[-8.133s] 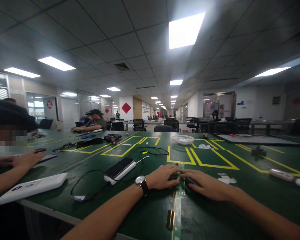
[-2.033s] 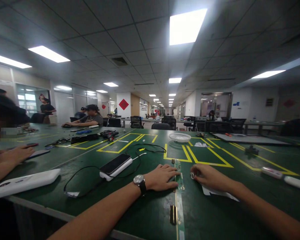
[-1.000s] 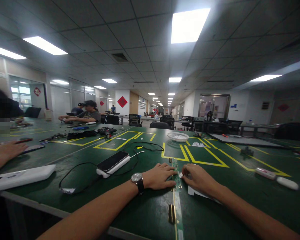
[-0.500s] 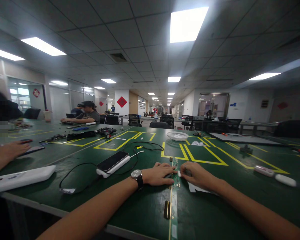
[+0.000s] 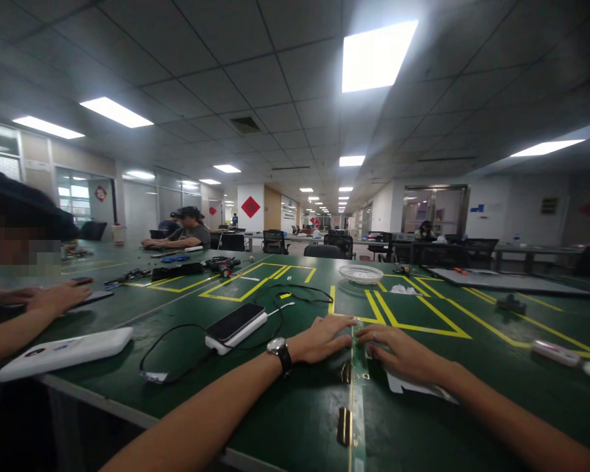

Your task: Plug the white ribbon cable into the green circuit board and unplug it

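A long, narrow green strip point(image 5: 358, 419), like a circuit strip with a gold line along it, runs away from me on the green table. Dark, shiny curled pieces point(image 5: 344, 426) sit along its left edge. My left hand point(image 5: 323, 338), with a watch point(image 5: 276, 346) on the wrist, lies open with fingers stretched and their tips at the strip's far part. From the right, my right hand point(image 5: 398, 349) reaches over the strip with its fingers extended. A small pale piece point(image 5: 369, 353) shows by its thumb, partly hidden. White paper point(image 5: 397, 385) lies under that forearm.
Left of my arm are a phone point(image 5: 236, 322) on a white block and a black cable point(image 5: 174, 326). A long white device point(image 5: 69, 353) lies near a co-worker's hands point(image 5: 59, 305). A clear dish point(image 5: 360, 274) stands farther back; a white-pink case point(image 5: 555, 353) lies at right.
The view has swung left, shifting everything rightward. My right hand has gone from a pinch on a small white piece to outstretched fingers. My left fingers have moved farther along the strip.
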Motion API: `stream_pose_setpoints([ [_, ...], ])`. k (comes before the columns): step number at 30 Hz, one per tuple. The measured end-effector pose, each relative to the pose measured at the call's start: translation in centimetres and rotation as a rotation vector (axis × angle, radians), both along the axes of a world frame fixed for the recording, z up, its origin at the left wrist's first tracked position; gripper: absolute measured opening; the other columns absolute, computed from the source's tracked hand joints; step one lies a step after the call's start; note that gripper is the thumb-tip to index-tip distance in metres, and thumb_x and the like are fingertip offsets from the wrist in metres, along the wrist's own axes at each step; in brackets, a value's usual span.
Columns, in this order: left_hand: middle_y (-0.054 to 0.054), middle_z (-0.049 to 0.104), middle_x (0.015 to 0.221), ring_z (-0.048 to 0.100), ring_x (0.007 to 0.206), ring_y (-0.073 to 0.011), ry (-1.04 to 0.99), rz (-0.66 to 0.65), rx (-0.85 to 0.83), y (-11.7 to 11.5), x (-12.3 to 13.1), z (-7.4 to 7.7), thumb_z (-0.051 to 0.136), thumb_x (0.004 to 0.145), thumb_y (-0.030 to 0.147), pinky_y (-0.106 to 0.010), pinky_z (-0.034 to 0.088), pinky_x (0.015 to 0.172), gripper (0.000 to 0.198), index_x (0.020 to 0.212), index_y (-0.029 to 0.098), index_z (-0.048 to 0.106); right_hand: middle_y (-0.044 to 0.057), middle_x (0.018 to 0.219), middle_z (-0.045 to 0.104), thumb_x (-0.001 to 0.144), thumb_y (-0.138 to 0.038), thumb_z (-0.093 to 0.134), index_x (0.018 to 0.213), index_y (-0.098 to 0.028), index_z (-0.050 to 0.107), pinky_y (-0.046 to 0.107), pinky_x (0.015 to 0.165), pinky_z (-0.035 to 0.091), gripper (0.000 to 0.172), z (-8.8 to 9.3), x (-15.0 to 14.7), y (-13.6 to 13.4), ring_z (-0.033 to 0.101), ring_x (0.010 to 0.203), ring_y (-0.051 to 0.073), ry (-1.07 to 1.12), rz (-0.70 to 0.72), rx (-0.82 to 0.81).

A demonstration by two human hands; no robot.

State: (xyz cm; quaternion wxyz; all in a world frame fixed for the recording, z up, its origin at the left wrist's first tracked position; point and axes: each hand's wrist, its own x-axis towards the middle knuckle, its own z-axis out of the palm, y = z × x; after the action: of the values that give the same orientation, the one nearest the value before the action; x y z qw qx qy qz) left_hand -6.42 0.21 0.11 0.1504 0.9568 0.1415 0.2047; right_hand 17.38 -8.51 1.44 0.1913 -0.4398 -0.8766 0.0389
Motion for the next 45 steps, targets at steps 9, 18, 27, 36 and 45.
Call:
stream_pose_setpoints([
  [9,-0.006,0.052,0.14,0.045,0.126,-0.0235,-0.012,0.105,0.134,0.3,-0.5,0.3,0.035,0.104,0.04,-0.042,0.035,0.104,0.038,0.138,0.026,0.047,0.01,0.115,0.068,0.094,-0.024,0.039,0.116,-0.021,0.069,0.038,0.096,0.044,0.037,0.0,4.5,1.2,0.062,0.105,0.024,-0.274,-0.278,0.0],
  [18,-0.005,0.058,0.129,0.049,0.118,-0.0218,-0.037,0.135,0.215,0.2,-0.5,0.3,0.035,0.105,0.039,-0.037,0.038,0.098,0.034,0.131,0.025,0.052,0.016,0.102,0.069,0.099,-0.043,0.022,0.095,-0.018,0.071,0.048,0.077,0.049,0.055,-0.2,6.0,0.1,0.066,0.093,0.032,-0.416,-0.813,-0.071],
  [27,-0.006,0.059,0.127,0.051,0.115,-0.0239,0.044,0.145,0.29,-0.1,-0.4,0.1,0.033,0.105,0.042,-0.039,0.039,0.093,0.036,0.132,0.026,0.051,0.024,0.115,0.064,0.098,-0.041,0.03,0.114,-0.008,0.067,0.056,0.085,0.044,0.052,-1.2,1.7,-1.1,0.061,0.106,0.039,-0.512,-0.914,-0.022],
  [36,-0.004,0.059,0.128,0.051,0.115,-0.0232,0.068,0.132,0.284,-0.3,-0.5,0.3,0.031,0.106,0.044,-0.038,0.038,0.093,0.037,0.133,0.029,0.051,0.026,0.137,0.051,0.098,-0.052,0.021,0.138,-0.008,0.052,0.06,0.093,0.041,0.068,-1.8,2.8,-1.3,0.051,0.123,0.041,-0.476,-0.877,-0.137],
  [45,-0.005,0.06,0.126,0.052,0.113,-0.0239,0.056,0.156,0.287,-0.2,-0.5,0.4,0.032,0.105,0.043,-0.038,0.04,0.092,0.038,0.132,0.026,0.052,0.018,0.112,0.066,0.098,-0.036,0.026,0.117,-0.022,0.066,0.055,0.081,0.048,0.046,-1.1,6.5,-0.4,0.06,0.105,0.037,-0.451,-0.649,-0.082],
])
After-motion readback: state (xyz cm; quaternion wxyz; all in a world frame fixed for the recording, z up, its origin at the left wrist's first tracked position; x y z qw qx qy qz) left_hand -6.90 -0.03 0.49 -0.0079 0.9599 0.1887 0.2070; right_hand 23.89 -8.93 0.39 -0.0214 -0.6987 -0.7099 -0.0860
